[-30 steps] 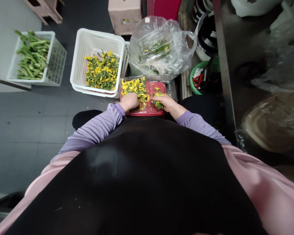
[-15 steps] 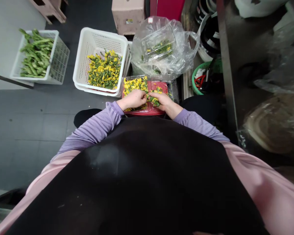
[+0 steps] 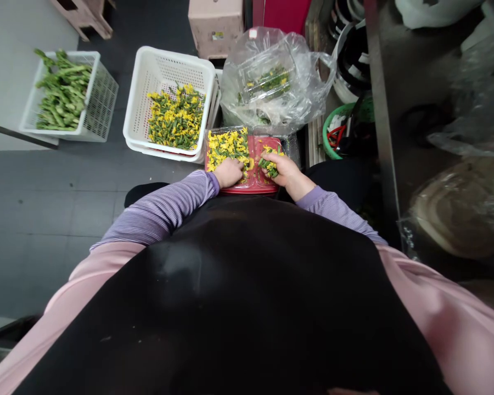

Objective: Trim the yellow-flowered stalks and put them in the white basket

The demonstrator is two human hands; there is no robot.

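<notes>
My left hand [image 3: 229, 173] lies low over a clear plastic box [image 3: 211, 133], its fingers a little apart and touching the yellow flower buds [image 3: 228, 145] that fill it. My right hand [image 3: 287, 171] is closed around a small bunch of green flower stems [image 3: 269, 164] with yellow blooms. This bunch is over the box's other half, the lid side, where red shows through the clear plastic. Underneath is a red surface [image 3: 251, 190] close to my apron. The undersides of my left fingers are hidden.
White baskets [image 3: 138, 93] at the left hold more yellow-flowered stems. Farther left, another white basket [image 3: 102, 104] holds thick green stalks. A clear plastic bag [image 3: 313, 90] with packed boxes is ahead, before a pink stool [image 3: 216, 27]. A green basket [image 3: 327, 131] and metal table edge [image 3: 382, 109] are on the right.
My hands were close together at the middle of the box and are now apart. The left has moved lower with its fingers loosened; the right has drawn right with the bunch.
</notes>
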